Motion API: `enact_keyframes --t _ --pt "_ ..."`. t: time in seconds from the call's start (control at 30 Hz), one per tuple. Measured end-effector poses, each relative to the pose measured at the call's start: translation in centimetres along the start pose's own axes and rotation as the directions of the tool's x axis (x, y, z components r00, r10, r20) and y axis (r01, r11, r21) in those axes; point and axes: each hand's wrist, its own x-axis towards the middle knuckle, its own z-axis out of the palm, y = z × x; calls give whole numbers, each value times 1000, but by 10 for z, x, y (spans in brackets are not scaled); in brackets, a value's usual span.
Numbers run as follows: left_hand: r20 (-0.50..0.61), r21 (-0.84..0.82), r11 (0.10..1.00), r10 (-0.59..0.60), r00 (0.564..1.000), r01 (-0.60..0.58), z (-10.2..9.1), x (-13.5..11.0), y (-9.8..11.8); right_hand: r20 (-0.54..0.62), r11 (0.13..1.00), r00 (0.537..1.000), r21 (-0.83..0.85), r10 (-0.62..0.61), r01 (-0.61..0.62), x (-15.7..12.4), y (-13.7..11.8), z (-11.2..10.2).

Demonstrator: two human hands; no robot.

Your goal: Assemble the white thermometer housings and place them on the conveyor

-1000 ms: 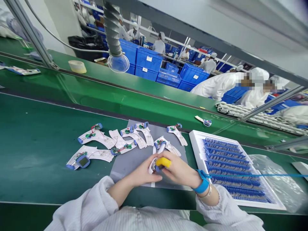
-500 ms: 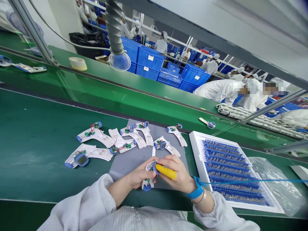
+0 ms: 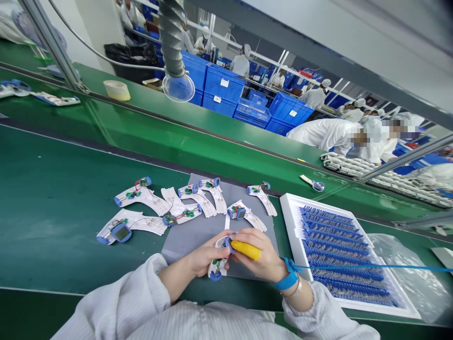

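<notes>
Between my two hands is a white thermometer-gun half shell (image 3: 215, 270) with blue end parts, a green circuit board and wires. My left hand (image 3: 205, 257) is closed round its left side, thumb on top. My right hand (image 3: 260, 255) grips the blue screen part at its upper end; a yellow finger cot (image 3: 246, 250) covers one finger and a blue strap (image 3: 288, 276) circles the wrist. The fingers hide much of the shell. Just beyond, on a grey mat (image 3: 191, 238), lie several similar half shells (image 3: 182, 215) with wires and small screens.
To the right stands a white foam tray (image 3: 288, 219) with rows of blue-edged parts, beside a clear plastic bag (image 3: 406, 264). A green conveyor belt (image 3: 177, 137) runs across behind the bench, carrying another shell (image 3: 313, 183). A tape roll (image 3: 116, 89) sits on the far ledge.
My hands stay on the same half shell, with only slight finger movement. The whole view has shifted a little, and the shell on the conveyor has moved right.
</notes>
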Motion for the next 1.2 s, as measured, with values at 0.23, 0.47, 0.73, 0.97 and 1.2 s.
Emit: enact_keyframes --t 0.23,0.47,0.73,0.97,1.2 --pt "12 9 1000 -9 1000 9 0 0 -1 -18 999 1000 40 5 -4 0 -1 -2" --pt "2 115 990 -87 996 87 3 -1 -2 3 991 996 101 93 -93 8 -1 -20" --pt "-66 166 972 -157 985 166 3 0 -3 334 961 936 -201 -114 188 29 0 -31" --pt "-96 5 994 -107 990 108 3 3 -4 227 970 970 -201 -92 139 28 2 -24" --pt "-148 -70 997 11 989 -22 5 1 -3 92 992 995 -127 23 -11 8 7 -19"
